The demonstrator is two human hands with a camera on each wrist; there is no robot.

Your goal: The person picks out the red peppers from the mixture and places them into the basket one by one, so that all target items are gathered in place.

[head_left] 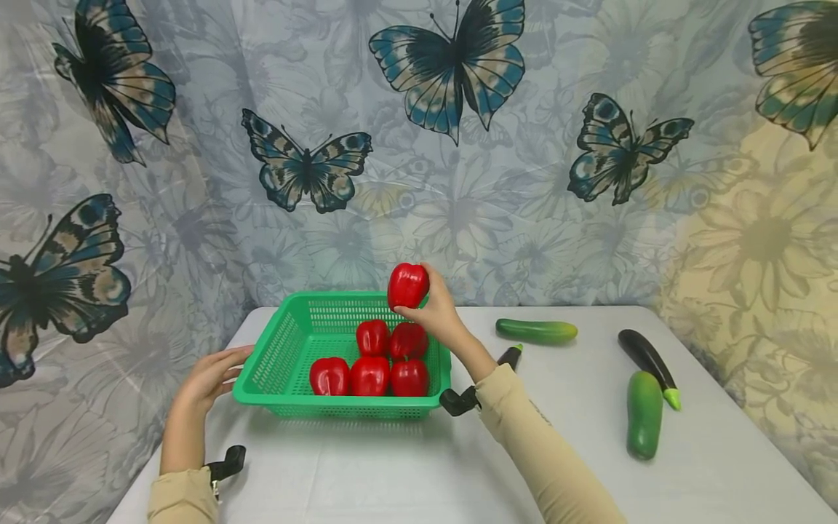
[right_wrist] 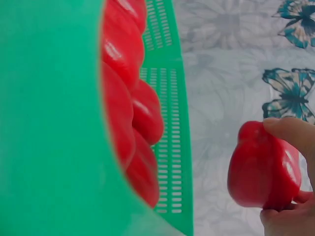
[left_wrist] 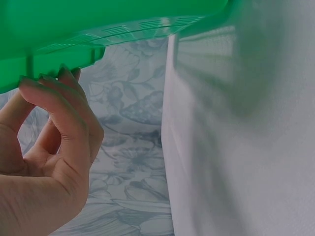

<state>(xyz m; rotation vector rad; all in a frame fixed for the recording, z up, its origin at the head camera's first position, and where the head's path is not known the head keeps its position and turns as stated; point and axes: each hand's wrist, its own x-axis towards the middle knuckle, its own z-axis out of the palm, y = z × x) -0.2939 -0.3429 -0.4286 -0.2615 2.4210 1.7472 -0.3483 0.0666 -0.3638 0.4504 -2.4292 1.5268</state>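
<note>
My right hand (head_left: pixel 435 309) holds a red bell pepper (head_left: pixel 407 286) above the back right part of a green plastic basket (head_left: pixel 275 356). Its thumb and fingers grip the pepper (right_wrist: pixel 263 167) from the side in the right wrist view. Several more red bell peppers (head_left: pixel 369 376) sit inside the basket, grouped toward its right half. At the basket's left end is my left hand (head_left: pixel 212 375), fingers bent loosely. Its fingertips (left_wrist: pixel 64 73) touch the underside of the rim (left_wrist: pixel 64 64) in the left wrist view, and nothing is lifted in that hand.
Right of the basket, a green cucumber (head_left: pixel 535 331) lies at the table's back. A dark eggplant (head_left: pixel 511 356) is partly hidden behind the right wrist. Farther right lie another eggplant (head_left: pixel 644 356) and a thick green cucumber (head_left: pixel 644 415). Butterfly-patterned cloth (head_left: pixel 458 240) hangs behind the white table (head_left: pixel 340 473).
</note>
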